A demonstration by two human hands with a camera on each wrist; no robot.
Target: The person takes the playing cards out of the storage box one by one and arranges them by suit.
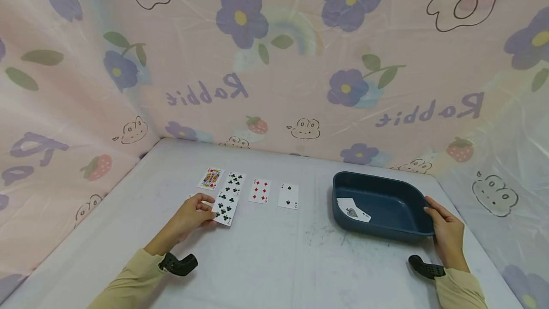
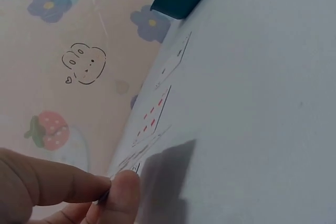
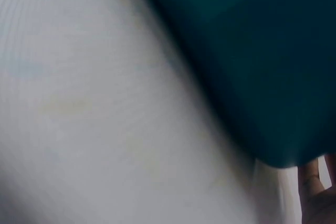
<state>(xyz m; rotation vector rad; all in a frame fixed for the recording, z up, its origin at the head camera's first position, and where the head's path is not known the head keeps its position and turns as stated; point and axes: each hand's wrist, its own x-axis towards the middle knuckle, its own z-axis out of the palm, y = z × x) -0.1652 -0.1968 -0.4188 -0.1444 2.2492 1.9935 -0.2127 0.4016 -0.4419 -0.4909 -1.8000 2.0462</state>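
My left hand (image 1: 193,216) pinches the edge of a seven of clubs playing card (image 1: 226,210) between thumb and index finger. The held card overlaps the lower part of another clubs card (image 1: 235,181). In the left wrist view, the thumb (image 2: 123,195) hides most of the held card, and a shadow falls beside it. At the right, my right hand (image 1: 448,235) grips the end of a dark blue plastic basin (image 1: 377,236). An ace of spades (image 1: 352,211) leans inside the basin at its left end. The right wrist view is blurred and shows mainly the basin's side.
A king card (image 1: 210,178) lies face up at the row's left end. To the right lie a six of diamonds (image 1: 259,190) and a two of spades (image 1: 289,195). Patterned fabric (image 1: 274,75) walls the white table (image 1: 300,266) at the back and sides.
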